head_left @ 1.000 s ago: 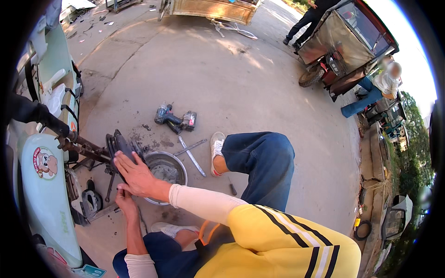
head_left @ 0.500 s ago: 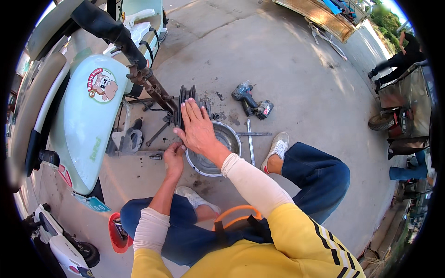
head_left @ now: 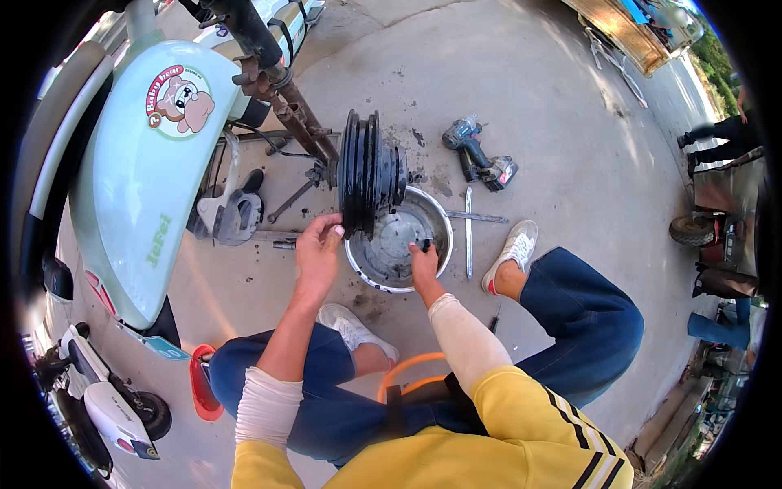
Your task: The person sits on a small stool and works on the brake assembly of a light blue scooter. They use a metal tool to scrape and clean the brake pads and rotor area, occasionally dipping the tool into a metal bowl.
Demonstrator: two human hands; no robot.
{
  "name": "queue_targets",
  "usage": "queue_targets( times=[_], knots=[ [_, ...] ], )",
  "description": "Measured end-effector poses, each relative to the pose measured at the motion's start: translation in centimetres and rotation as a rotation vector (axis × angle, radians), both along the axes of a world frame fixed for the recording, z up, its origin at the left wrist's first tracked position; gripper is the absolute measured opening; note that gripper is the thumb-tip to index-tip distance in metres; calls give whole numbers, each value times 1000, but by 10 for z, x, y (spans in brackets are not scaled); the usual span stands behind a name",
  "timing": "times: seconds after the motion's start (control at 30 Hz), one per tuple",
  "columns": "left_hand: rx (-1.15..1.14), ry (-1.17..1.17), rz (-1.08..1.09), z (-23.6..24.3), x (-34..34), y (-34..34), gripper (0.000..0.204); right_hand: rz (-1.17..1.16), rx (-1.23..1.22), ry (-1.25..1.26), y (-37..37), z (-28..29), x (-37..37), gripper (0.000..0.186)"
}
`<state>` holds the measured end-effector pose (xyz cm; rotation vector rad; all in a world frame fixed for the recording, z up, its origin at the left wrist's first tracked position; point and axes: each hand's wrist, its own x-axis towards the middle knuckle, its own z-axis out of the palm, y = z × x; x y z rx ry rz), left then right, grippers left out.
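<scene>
Two bare hands were busy around a black wheel (head_left: 358, 175), which stood upright at the lower end of a rusty fork (head_left: 285, 106). The left hand (head_left: 316, 248) had its fingertips against the wheel's lower edge; whether they pinched it or merely rested there, I could not tell. The right hand (head_left: 423, 267) was closed on a small dark piece (head_left: 425, 244) above a metal basin (head_left: 391, 257); the fingers hid most of that piece, so its kind could not be made out. The wheel covered the basin's upper left part. A slim dark tool (head_left: 494, 319) near the right knee was too small to identify. The fisheye border cut off a bystander (head_left: 721, 138) at the right and a wooden cart (head_left: 635, 33) above.

Beyond the basin lay two crossed metal bars (head_left: 469, 236) and a cordless power tool (head_left: 468, 147). Pale green bodywork (head_left: 155, 187) crowded the left side. White shoes (head_left: 350, 330) flanked the basin closely.
</scene>
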<state>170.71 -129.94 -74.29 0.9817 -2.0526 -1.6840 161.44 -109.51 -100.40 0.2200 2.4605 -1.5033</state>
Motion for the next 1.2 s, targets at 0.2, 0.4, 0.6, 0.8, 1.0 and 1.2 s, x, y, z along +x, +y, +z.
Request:
queue_targets(
  times=[0.2,0.4,0.6,0.8,1.0,1.2],
  knots=[
    [19,-134,-15,-25,22,-11,22,-468,-877,-880,-43,67,1,28],
    [-107,-209,-87,-14,12,1,25,289,-633,82,-71,285,6,35],
    [-67,-195,-56,1,-1,-2,20,694,250,923,-149,292,-72,49],
    [229,167,113,9,-16,-1,26,963,348,783,-82,279,8,82],
    [205,56,12,-17,7,0,28,780,405,865,-154,292,-59,83],
    [70,-97,-29,-24,7,-1,25,839,373,815,-180,310,-79,79]
  ],
)
